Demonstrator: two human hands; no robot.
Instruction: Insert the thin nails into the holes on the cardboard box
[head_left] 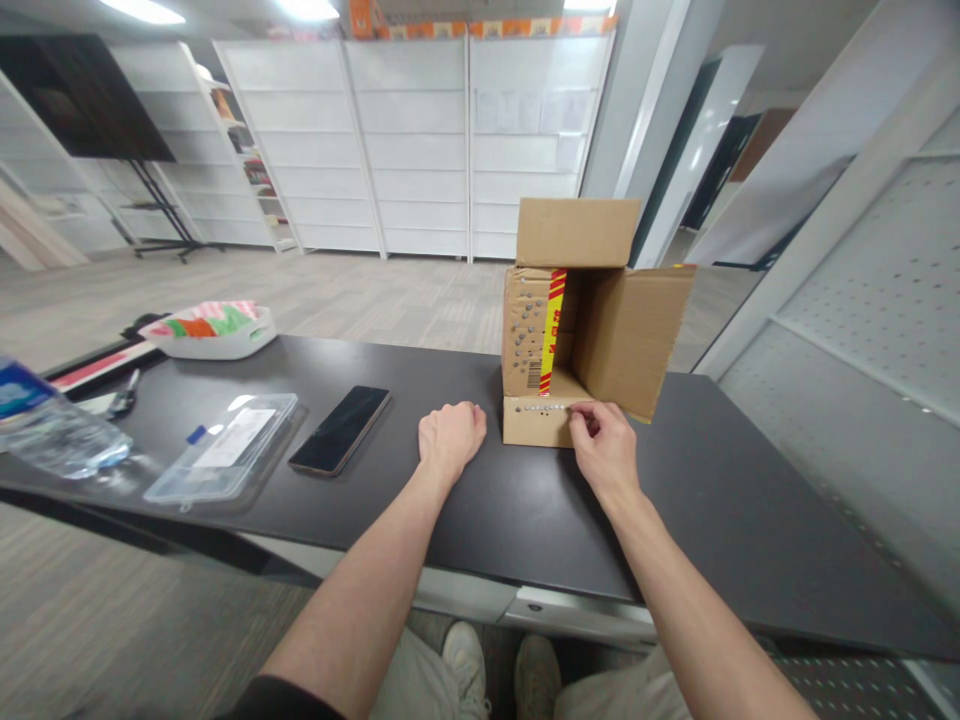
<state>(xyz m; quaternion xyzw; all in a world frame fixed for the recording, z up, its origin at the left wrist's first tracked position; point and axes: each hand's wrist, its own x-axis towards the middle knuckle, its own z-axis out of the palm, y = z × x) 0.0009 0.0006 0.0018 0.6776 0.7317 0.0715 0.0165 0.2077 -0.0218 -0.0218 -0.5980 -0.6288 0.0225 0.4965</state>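
Observation:
An open cardboard box (607, 340) stands on its side on the dark table, opening towards me, flaps spread. Its lower front flap (536, 425) bears a row of small, shiny, round heads. My right hand (606, 445) is at this flap, thumb and forefinger pinched together at the row's right end; whatever sits between the fingertips is too small to make out. More grey round heads (527, 322) dot the left flap, beside a yellow and red tape strip (553, 330). Left of the box, my left hand (452, 435) rests on the table in a fist, its inside hidden.
A black phone (341, 430) and a clear plastic case (225, 450) lie left of my left hand. Further left are a water bottle (60, 430) and a white basket (217, 338) with colourful contents. A perforated panel (862, 320) borders the table's right side.

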